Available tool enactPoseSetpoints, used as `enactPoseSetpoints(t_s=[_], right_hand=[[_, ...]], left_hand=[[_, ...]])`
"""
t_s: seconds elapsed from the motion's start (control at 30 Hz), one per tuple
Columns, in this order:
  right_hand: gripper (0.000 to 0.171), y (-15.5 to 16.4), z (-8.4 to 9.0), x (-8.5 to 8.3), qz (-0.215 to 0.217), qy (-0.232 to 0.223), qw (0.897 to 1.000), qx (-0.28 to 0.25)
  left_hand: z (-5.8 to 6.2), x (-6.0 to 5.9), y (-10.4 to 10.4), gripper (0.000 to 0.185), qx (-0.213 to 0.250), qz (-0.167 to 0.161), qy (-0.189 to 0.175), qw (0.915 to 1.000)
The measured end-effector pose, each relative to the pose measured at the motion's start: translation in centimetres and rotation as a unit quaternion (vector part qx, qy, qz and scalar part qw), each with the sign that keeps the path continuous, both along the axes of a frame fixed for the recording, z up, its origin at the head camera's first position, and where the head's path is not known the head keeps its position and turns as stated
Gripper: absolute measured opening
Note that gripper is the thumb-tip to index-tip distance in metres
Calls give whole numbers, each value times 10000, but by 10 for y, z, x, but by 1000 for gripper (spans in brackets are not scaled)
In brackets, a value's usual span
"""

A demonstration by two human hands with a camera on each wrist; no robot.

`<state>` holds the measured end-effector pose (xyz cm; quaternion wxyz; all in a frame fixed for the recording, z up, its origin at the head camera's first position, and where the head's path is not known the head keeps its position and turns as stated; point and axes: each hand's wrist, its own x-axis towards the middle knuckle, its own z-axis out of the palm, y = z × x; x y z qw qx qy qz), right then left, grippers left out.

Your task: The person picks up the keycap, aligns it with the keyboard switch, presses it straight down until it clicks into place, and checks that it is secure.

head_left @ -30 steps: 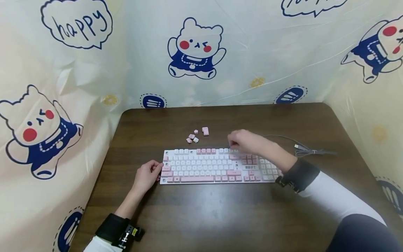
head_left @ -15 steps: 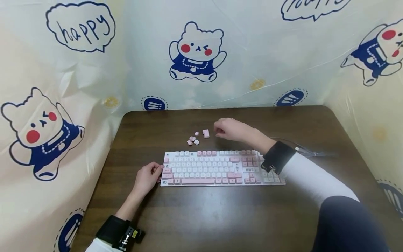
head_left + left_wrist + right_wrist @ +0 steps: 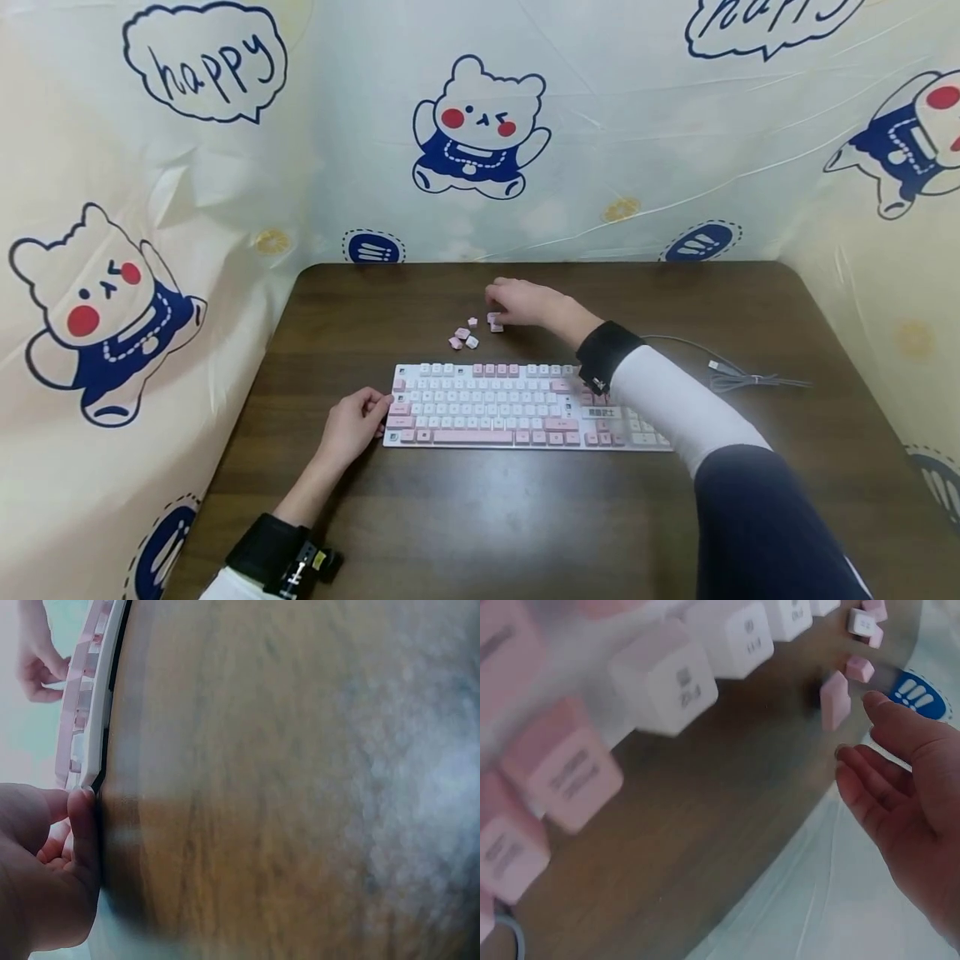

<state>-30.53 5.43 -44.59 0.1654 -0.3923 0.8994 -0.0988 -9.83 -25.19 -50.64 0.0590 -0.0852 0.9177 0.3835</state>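
Observation:
A pink and white keyboard [image 3: 517, 406] lies across the middle of the dark wooden table [image 3: 525, 517]. My left hand [image 3: 351, 427] grips its left end, thumb on top and fingers curled at the edge; the left wrist view shows a fingertip [image 3: 84, 801] pressed to the keyboard's corner [image 3: 96, 742]. My right hand [image 3: 517, 302] reaches past the keyboard to a few loose keycaps [image 3: 463, 336]. Its fingers are relaxed beside a larger pink keycap [image 3: 494, 322]. In the right wrist view that pink keycap [image 3: 834, 699] sits just off the fingertips [image 3: 849, 759], with nothing held.
A grey USB cable [image 3: 738, 377] trails on the table right of the keyboard. Cream cartoon-bear sheets [image 3: 480, 125] wall in the table at the back and both sides. Bare wood lies in front of the keyboard.
My right hand left the keyboard's upper right keys and moved left and away to the loose keycaps. The left hand stayed on the keyboard's left end.

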Motion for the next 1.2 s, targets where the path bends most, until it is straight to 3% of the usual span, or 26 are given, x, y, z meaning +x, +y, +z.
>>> enactPoseSetpoints(t_s=[0.27,0.7,1.2], right_hand=[[29,-13,-12,0,45,11,9991,428],[23,-11,-15,2,-115,-149,9991,376],[17,14,0,30,175,150,9996,175]], left_hand=[[-2,1,0,21,53,33,-87,9999],[-3,0,-2,21,20,-47,-59,10000],[-1,2,-3,21,-4,-99,86,9999]])
